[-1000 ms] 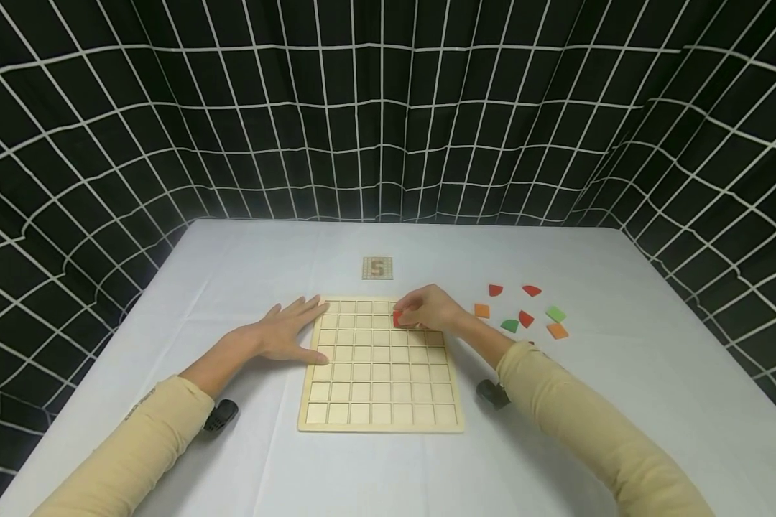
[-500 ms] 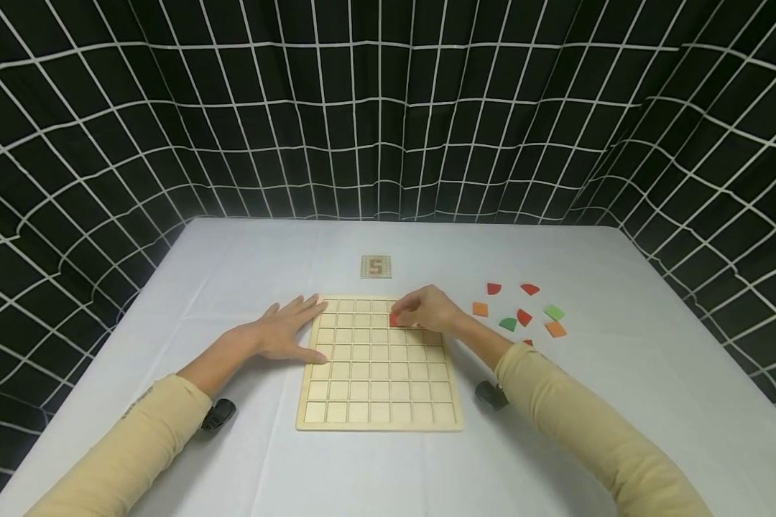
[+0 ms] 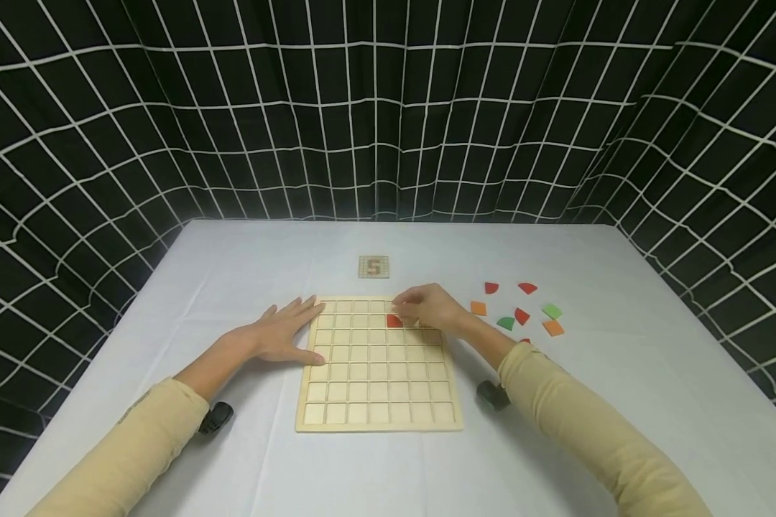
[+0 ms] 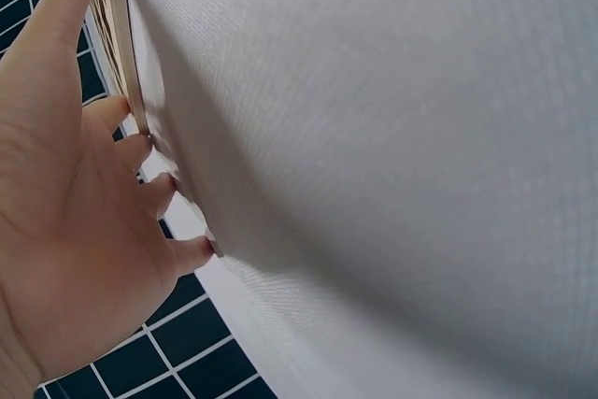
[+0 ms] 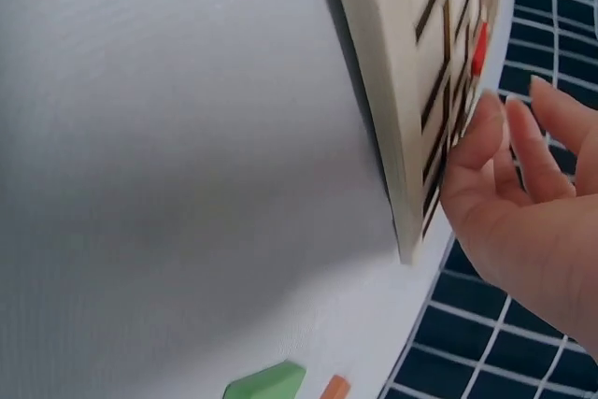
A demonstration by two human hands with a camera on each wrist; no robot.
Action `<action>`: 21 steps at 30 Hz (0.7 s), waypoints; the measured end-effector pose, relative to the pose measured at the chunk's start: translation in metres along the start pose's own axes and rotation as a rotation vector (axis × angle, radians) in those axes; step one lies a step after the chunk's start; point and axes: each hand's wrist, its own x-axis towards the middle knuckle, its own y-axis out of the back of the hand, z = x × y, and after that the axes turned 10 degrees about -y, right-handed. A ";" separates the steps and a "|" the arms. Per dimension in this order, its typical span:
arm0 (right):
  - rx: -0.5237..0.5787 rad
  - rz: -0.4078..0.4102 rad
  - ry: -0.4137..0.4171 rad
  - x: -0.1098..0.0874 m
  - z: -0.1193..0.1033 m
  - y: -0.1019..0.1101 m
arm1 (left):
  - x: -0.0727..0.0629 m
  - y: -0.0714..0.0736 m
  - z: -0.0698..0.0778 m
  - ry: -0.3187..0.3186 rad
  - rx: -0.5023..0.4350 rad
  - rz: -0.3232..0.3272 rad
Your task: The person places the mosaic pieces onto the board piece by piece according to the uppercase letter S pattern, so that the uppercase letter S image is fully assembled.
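Note:
A wooden grid board (image 3: 368,391) lies on the white table between both hands. A flat red piece (image 3: 394,321) sits in one of its upper cells, partly covered by fingertips in the head view. Just right of it hovers my right hand (image 3: 430,307), fingers loosely bent. The right wrist view shows a gap between these fingers (image 5: 533,161) and the red piece (image 5: 479,49), with nothing visibly pinched. Spread along the board's left edge, my left hand (image 3: 284,332) touches the frame with straight fingers; the left wrist view shows its fingertips (image 4: 192,254) on the cloth beside the board.
Right of the board lie loose flat pieces: several red ones (image 3: 522,316), orange squares (image 3: 478,308), a dark green quarter-round (image 3: 506,323) and a light green square (image 3: 552,311). A small patterned card (image 3: 373,267) lies behind the board. Black grid-lined curtain (image 3: 388,129) surrounds the table.
My right fingers have drawn slightly back from the red piece, which shows more fully in its cell. My left hand stays at the board's edge. The whole head view has shifted a little.

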 end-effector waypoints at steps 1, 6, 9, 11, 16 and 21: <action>0.028 -0.009 -0.002 0.000 0.001 0.002 | 0.000 0.000 0.000 0.005 0.000 -0.001; 0.226 -0.084 -0.058 -0.002 0.005 0.020 | 0.000 -0.001 -0.002 0.013 0.013 0.002; 0.343 -0.105 -0.110 -0.005 0.009 0.034 | -0.001 -0.002 -0.003 0.010 0.013 0.006; 0.387 -0.098 -0.134 -0.006 0.013 0.042 | -0.001 -0.001 -0.003 0.008 0.013 0.004; 0.413 -0.071 -0.162 -0.011 0.023 0.063 | -0.001 0.000 -0.002 0.008 0.012 -0.001; 0.416 -0.060 -0.177 -0.016 0.034 0.076 | -0.002 -0.001 0.000 0.002 0.004 0.004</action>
